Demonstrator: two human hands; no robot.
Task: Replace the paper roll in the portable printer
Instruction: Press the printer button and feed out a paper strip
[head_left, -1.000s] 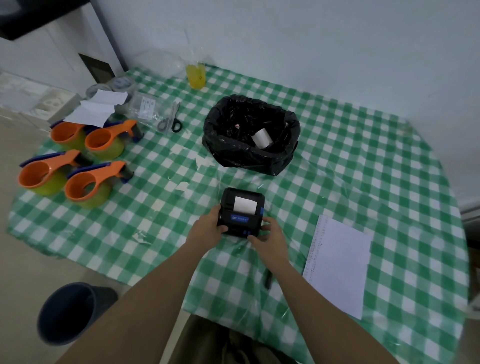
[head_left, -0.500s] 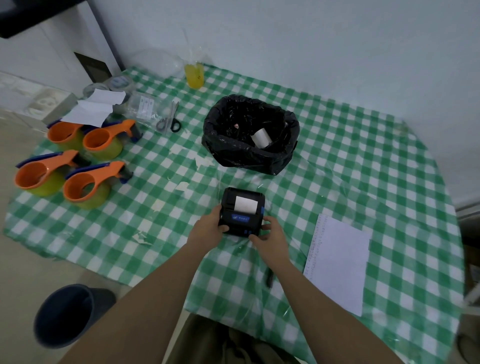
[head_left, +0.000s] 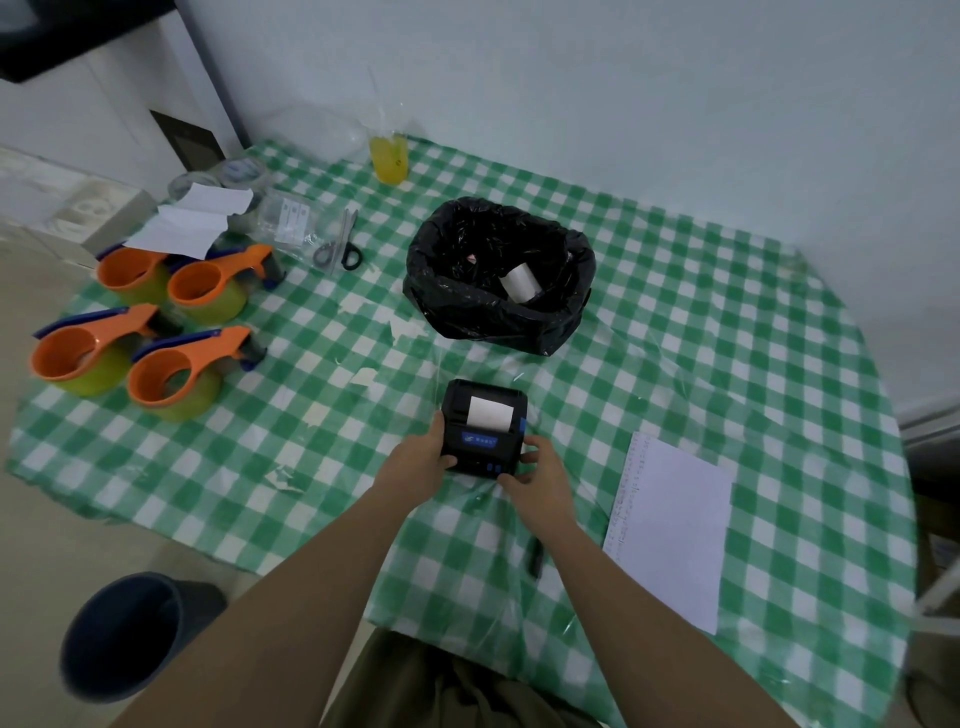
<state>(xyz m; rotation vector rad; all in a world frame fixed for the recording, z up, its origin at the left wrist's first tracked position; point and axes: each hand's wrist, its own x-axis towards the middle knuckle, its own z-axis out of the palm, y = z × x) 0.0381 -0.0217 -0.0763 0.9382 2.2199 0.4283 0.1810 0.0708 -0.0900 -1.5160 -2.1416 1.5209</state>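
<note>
Black plastic of the portable printer (head_left: 483, 427) is gripped at its near corners by the left hand (head_left: 420, 460) and right hand (head_left: 540, 472) on the checked tablecloth (head_left: 675, 338), where a careless tug could tear the protruding paper (head_left: 490, 412) or slide the unit toward the bin bag (head_left: 498, 275).

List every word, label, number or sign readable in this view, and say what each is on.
None can be read.
Printer, blue panel: light logo and characters, too blurred.
White sheet, left edge: column of tiny print, too small.
Clear packet near the scissors: label strips, illegible.
</note>
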